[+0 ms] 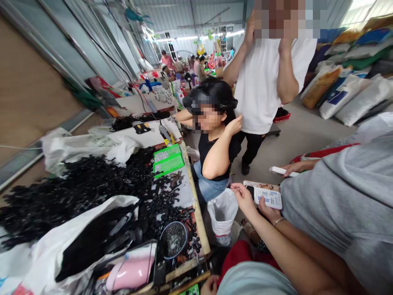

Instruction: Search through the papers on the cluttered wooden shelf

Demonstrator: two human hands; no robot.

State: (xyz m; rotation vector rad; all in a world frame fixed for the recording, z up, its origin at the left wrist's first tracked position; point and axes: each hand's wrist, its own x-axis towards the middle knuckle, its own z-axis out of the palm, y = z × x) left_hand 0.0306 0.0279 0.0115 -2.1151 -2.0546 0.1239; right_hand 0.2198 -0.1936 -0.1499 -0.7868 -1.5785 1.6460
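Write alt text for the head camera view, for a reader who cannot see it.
The right hand holds a phone while the left hand touches its edge, beside a workbench heaped with small black parts. A seated person in a black top has both hands at the head; another person in a white shirt stands behind.

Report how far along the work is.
Done: nothing clearly finished; black parts lie heaped loose on the table. In hand: the right hand holds a phone and the left hand touches its edge; neither is on the parts. Left: seemingly the whole heap.
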